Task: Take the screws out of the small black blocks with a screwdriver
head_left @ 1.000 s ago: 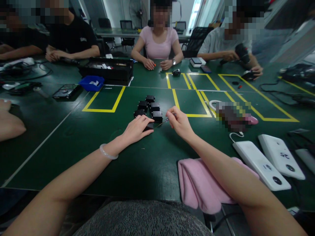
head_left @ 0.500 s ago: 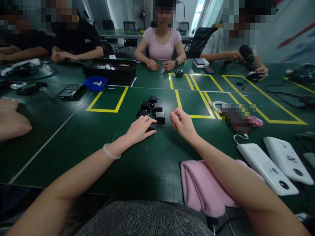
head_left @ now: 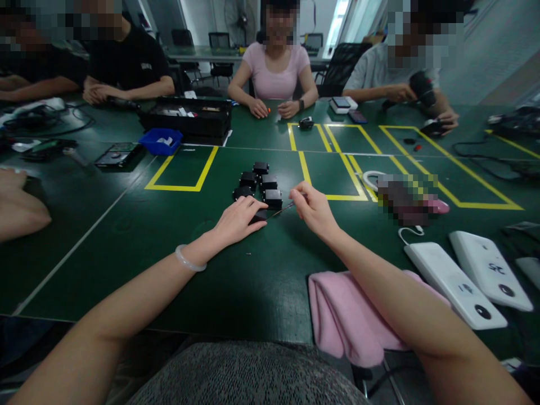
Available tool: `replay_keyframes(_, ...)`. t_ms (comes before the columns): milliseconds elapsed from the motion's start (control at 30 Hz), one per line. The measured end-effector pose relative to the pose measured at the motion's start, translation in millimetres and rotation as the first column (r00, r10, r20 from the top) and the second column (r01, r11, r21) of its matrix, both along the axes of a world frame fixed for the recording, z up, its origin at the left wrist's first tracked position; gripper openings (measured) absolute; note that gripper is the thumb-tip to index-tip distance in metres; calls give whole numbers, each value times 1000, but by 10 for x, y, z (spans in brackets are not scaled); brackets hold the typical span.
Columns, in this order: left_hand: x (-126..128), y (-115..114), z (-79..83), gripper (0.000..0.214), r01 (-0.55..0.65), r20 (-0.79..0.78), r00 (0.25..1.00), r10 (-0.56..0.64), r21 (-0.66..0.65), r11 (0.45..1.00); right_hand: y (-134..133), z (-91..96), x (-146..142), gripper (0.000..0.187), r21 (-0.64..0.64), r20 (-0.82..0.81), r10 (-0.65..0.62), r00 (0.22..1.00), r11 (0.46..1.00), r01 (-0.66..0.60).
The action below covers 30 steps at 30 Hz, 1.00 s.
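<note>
My left hand (head_left: pixel 239 219) is closed around a small black box-shaped part (head_left: pixel 260 215) on the green table, its fingers over the top and the thumb along the near side. In my right hand (head_left: pixel 313 209) is a thin screwdriver (head_left: pixel 283 210), pinched between fingers and thumb. Its shaft slants down and left to the side of the held part; whether the tip touches is too small to tell. Just beyond lie several similar black box-shaped parts (head_left: pixel 272 197) in a cluster. A tiny screw (head_left: pixel 248 253) rests on the table nearer to me.
A pink cloth (head_left: pixel 337 315) hangs over the front edge beneath my right forearm. White power banks (head_left: pixel 458 284) lie at the right. Farther back are a blue tray (head_left: pixel 160 147), a black box (head_left: pixel 185 132) and a hard drive (head_left: pixel 119 156). Several people sit around the table.
Both hands keep nearly the same place, the left on the black part and the right on the screwdriver. The whole view has shifted slightly.
</note>
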<state>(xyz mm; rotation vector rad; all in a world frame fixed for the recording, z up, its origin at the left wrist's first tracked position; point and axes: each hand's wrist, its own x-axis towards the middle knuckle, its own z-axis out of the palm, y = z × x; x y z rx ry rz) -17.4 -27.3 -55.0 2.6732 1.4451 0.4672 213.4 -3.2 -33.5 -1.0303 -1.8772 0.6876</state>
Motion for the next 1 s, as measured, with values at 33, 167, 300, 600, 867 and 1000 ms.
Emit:
replay_keyframes(33,0,1,1,37,1,2,1000,-1,0,1000,11,-8,2,24,-9,-3,-1,1000,1000,1)
replay_keyframes(167,-3,0,5,37,3,4,1000,-3,-1,1000,25,-29,-10,14,-36,-36,12,999,999,-13)
replay_keyframes(300,-5,-2,6,38,-1,0,1000,1,-9,1000,5,-18,-18,15,-44,-53,24,998,999,-26)
replay_keyframes(600,-17,8,-19,37,7,9,1000,-8,11,1000,-7,-17,-25,13,-44,-53,36,998,998,-38)
replay_keyframes(867,-18,3,-8,38,7,5,1000,-7,2,1000,-17,-4,-27,22,-42,-51,38,998,998,-41)
replay_keyframes(1000,-14,-1,1,39,8,5,1000,-8,3,1000,-26,-6,-39,12,-57,-61,34,998,998,-37)
